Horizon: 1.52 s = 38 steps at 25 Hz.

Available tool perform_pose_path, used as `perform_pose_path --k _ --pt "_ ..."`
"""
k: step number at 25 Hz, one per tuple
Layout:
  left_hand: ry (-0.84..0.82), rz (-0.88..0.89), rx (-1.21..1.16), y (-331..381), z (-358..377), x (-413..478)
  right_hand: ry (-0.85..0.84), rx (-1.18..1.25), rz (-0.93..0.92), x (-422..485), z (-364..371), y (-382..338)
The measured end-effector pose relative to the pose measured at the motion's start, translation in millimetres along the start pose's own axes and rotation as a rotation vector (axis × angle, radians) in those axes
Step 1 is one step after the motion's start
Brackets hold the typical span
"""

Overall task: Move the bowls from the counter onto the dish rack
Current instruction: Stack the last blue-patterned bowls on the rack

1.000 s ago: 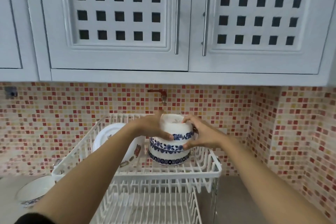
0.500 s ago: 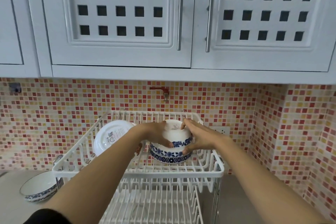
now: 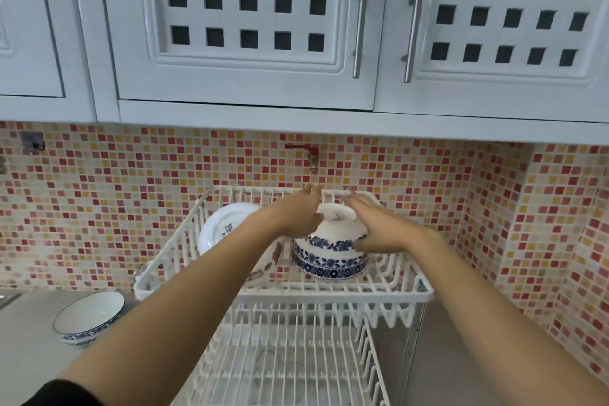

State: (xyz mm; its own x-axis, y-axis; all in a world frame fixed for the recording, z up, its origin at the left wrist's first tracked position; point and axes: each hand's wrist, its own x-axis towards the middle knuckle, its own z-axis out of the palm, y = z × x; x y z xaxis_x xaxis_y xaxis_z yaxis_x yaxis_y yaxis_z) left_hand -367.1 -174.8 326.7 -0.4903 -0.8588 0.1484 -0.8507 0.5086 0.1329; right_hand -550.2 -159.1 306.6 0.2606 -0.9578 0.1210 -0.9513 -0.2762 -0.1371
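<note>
Two white bowls with blue flower bands sit upside down, one on the other, on the upper tier of the white dish rack (image 3: 329, 296). The top bowl (image 3: 336, 224) rests on the lower bowl (image 3: 329, 265). My left hand (image 3: 296, 211) is at the top bowl's left side and my right hand (image 3: 379, 227) at its right side. The fingers of both are stretched out and lifted off it, with only the thumbs near its wall. A third bowl (image 3: 89, 316) stands upright on the grey counter, left of the rack.
A white plate (image 3: 224, 227) stands on edge in the rack's upper tier, left of the bowls. The lower tier (image 3: 290, 356) lies beneath. A red tap (image 3: 309, 155) juts from the mosaic wall above the rack. White cupboards (image 3: 247, 26) hang overhead.
Both hands lowered the top bowl onto the other bowl in the rack. Their fingers have since opened and lifted off its sides.
</note>
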Motion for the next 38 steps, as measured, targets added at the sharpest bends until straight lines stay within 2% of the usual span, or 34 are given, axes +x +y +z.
perform_pose_path --k 3,7,13,15,19,23,28,32,38 --pt "0.114 0.0 -0.063 -29.6 -17.5 -39.1 0.091 -0.084 -0.067 -2.1 -3.6 -54.5" --pt "0.208 -0.052 -0.054 -102.4 -32.6 -109.1 0.185 -0.119 -0.064 6.0 13.3 -150.6" --pt "0.163 -0.239 0.017 -242.0 -28.5 -213.0 0.273 -0.162 -0.149 33.7 66.4 -312.2" --pt "0.117 -0.324 0.012 -288.8 -18.7 -245.5 0.23 -0.163 -0.166 46.0 92.4 -360.7" --pt "-0.028 -0.426 0.054 -354.9 13.2 -292.2 0.106 -0.205 -0.162 72.9 143.4 -414.0" --pt "-0.089 -0.535 0.031 -400.9 55.4 -320.0 -0.015 -0.23 -0.13 102.6 199.1 -443.3" --pt "-0.13 -0.619 -0.047 -442.9 107.5 -318.1 -0.102 -0.185 -0.044 150.2 265.9 -446.4" --pt "-0.184 -0.697 -0.104 -492.3 155.9 -290.1 -0.162 -0.199 0.024 207.8 327.6 -434.3" --pt "-0.17 -0.831 -0.263 -564.5 213.8 -221.4 -0.214 -0.195 0.064 296.0 390.9 -418.5"
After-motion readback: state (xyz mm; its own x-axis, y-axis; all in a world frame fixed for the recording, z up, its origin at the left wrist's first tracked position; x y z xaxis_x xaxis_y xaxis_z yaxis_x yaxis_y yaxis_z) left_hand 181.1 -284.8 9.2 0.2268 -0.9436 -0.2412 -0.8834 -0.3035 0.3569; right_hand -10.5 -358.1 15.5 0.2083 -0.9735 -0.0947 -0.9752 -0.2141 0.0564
